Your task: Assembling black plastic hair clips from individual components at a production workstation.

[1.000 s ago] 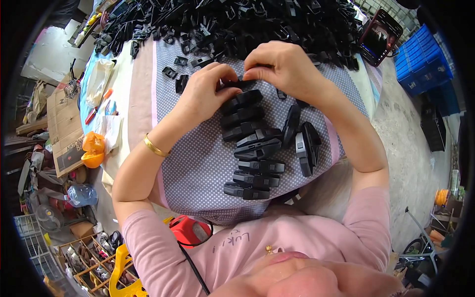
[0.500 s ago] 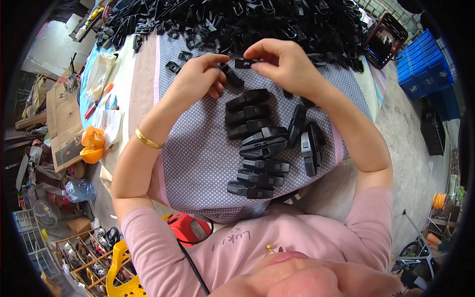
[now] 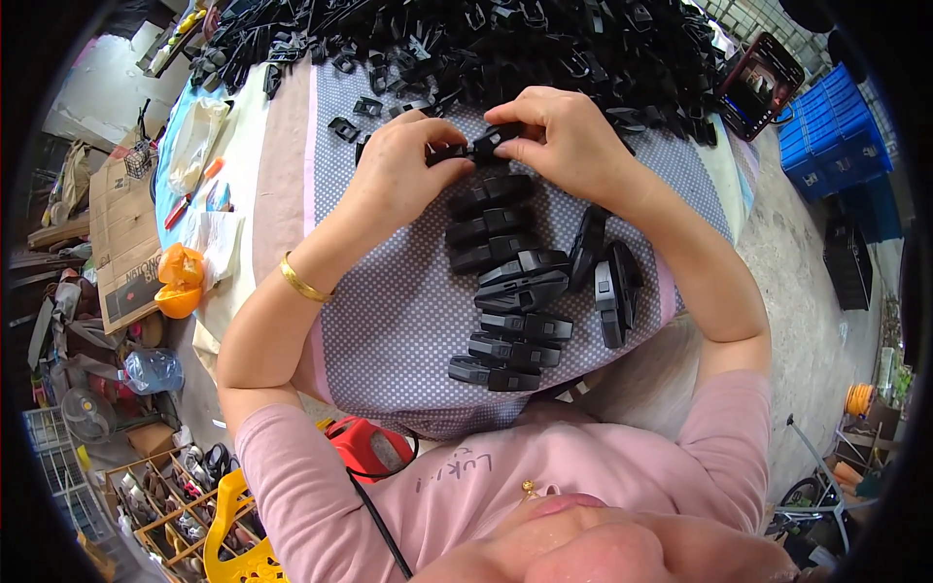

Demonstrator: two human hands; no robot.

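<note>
Over the dotted cloth (image 3: 379, 301), my left hand (image 3: 398, 170) closes its fingers and thumb on a black plastic clip part (image 3: 449, 154). A smaller black plastic piece (image 3: 496, 139) is pinched between my right hand's (image 3: 569, 136) thumb and fingers. The two parts meet end to end between my hands; fingers hide whether they are joined. Just below, several chunky black plastic clips (image 3: 523, 290) lie in a column toward me. Two more stand apart on the right, one of them a long clip (image 3: 614, 293). A few loose small pieces (image 3: 343, 128) rest left of my left hand.
A large heap of black plastic parts (image 3: 457, 49) covers the table's far side. A phone (image 3: 761, 83) leans at the far right, near blue crates (image 3: 836, 131). Left of the cloth are a peeled orange (image 3: 179, 296), a plastic bag (image 3: 197, 146) and a red-handled tool (image 3: 178, 214).
Both hands have come together. The right hand has brought its small piece against the dark part, which the left hand now grips from the cloth.
</note>
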